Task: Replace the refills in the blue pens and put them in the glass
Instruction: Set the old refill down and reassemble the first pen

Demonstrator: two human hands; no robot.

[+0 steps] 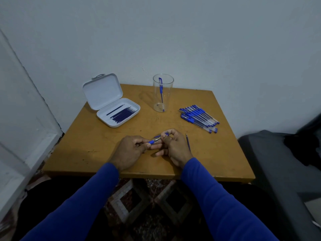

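Far left of my hands and beyond them, a white case [111,101] lies open on the surface [97,140], its lid raised toward the wall; a row of dark blue refills [123,113] rests in its tray. My left hand [129,149] has its fingers curled, the fingertips pinching the blue grip section of a pen [153,141], which points up and to the right into my other hand. My right hand [175,146] meets it just beside, thumb and forefinger pinched on the pen's far end, where a thin blue piece shows above the fingers; I cannot tell which part that is. Both hands rest low over the near middle of the surface. Straight beyond the hands, near the wall, stands a clear glass [163,92] with one blue pen [161,89] leaning upright inside. Just right of my right hand, a loose refill [188,142] lies on the surface. Farther right and beyond, a pile of blue pens [199,117] lies side by side, well apart from both hands.
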